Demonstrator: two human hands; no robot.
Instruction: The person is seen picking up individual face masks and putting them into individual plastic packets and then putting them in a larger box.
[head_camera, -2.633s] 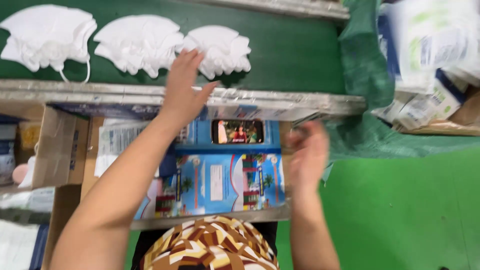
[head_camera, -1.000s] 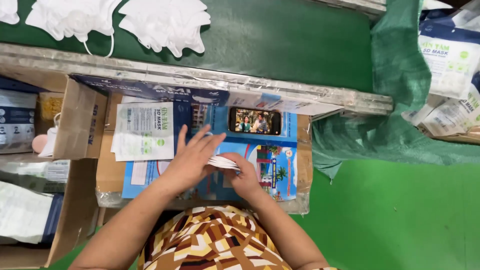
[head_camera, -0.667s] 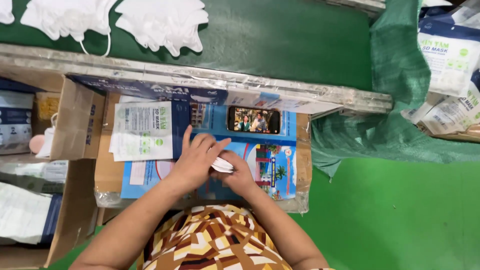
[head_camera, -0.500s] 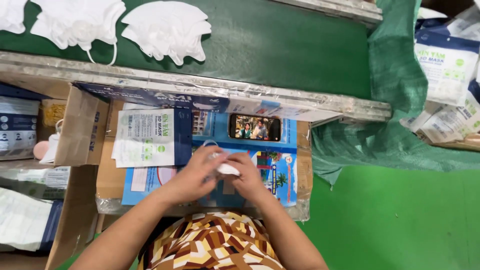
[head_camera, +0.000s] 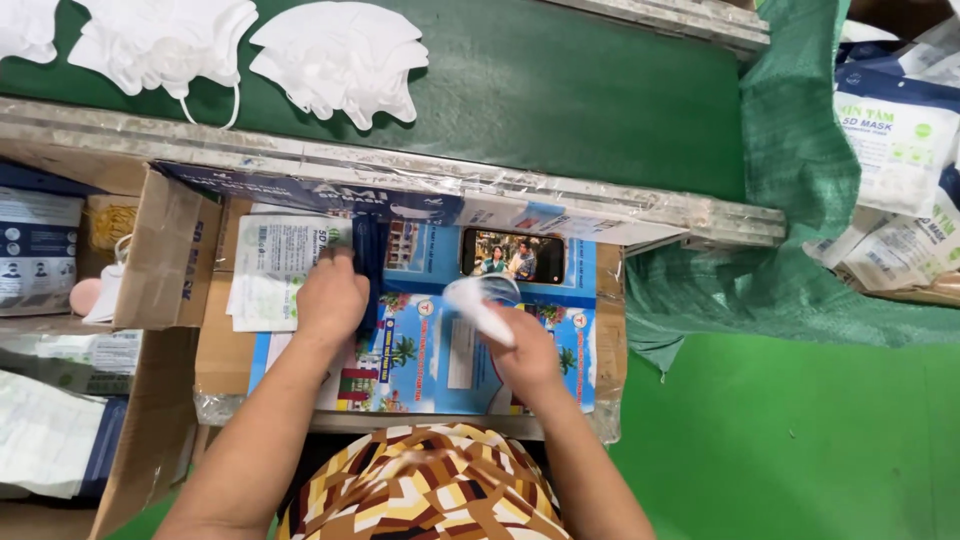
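The right hand closes around a folded white mask, which sticks out up and to the left of the fist, over the blue printed board. The left hand presses fingers-down on the stack of clear printed packets at the board's left edge; whether it grips one I cannot tell. A phone lies just above the mask, close under the taped metal rail (tight quarters there). Beyond the rail, white mask piles sit on the green belt, whose right stretch lies open. A cardboard flap bounds the left side.
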